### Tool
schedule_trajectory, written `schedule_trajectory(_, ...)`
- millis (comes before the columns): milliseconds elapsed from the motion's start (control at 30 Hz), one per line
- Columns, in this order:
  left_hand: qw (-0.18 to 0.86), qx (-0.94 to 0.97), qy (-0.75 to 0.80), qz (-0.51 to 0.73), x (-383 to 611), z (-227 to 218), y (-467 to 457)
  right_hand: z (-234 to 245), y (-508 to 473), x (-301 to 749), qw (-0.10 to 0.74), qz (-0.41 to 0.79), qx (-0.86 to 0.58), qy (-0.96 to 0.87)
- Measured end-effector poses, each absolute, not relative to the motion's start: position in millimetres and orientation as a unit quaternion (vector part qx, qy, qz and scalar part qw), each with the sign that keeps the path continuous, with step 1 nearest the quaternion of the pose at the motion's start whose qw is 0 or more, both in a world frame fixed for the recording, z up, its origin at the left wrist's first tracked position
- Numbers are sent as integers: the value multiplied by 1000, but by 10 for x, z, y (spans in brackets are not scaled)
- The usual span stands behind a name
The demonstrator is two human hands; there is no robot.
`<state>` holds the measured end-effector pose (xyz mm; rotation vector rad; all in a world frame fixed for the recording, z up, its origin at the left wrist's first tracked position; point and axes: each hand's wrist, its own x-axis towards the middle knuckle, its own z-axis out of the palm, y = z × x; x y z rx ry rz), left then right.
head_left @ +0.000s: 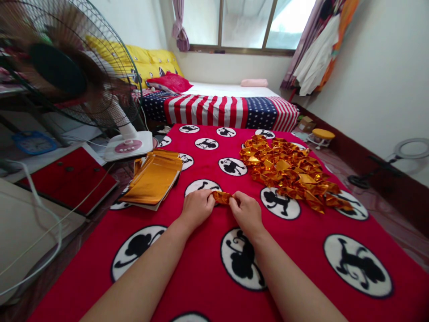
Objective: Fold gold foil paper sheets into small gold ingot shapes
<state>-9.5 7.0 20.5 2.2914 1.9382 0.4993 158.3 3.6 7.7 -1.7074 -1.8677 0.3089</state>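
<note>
Between my two hands is a small folded piece of orange-gold foil paper [221, 197], held low over the red cloth [208, 241]. My left hand [198, 206] is closed on its left end. On the right end, the fingers of my right hand [247, 212] are pinched together. Left of my hands lies a stack of flat gold foil sheets [154, 177] with pale backing showing at the edges. A heap of folded gold foil pieces [288, 167] spreads over the cloth to the right. My fingertips partly hide the piece's ends.
A floor fan [60, 67], its blades blurred, stands at the left on a white base [129, 145]. Beyond the cloth is a bed with a stars-and-stripes cover [214, 109]. At the right are a yellow stool [323, 133] and a ring-shaped stand [397, 152].
</note>
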Motion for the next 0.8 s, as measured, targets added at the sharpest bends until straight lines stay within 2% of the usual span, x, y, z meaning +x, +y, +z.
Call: schedule_trajectory(800, 52, 752, 636, 163, -99, 210, 66, 82, 32, 1582, 290, 113, -642, -700)
